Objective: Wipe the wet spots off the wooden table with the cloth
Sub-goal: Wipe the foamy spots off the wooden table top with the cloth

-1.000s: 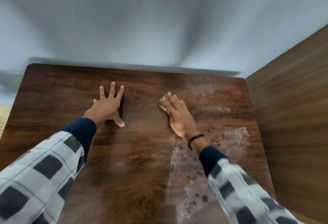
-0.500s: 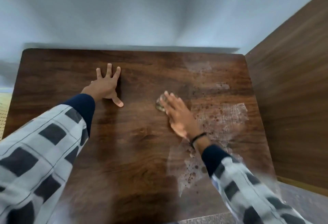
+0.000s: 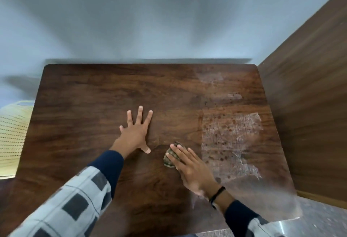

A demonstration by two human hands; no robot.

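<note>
Right grip (image 3: 189,169), flat-fingered, had dragged the cloth (image 3: 169,159) toward the near edge of the bench (image 3: 93,95); wet spots (image 3: 229,139) remained rightward. Left grip (image 3: 136,129) splayed flat.

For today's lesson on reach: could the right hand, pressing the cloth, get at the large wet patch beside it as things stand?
Probably yes. The right hand lies flat on the cloth just left of the wet patch, with only bare table between them; the left hand rests well clear.
</note>
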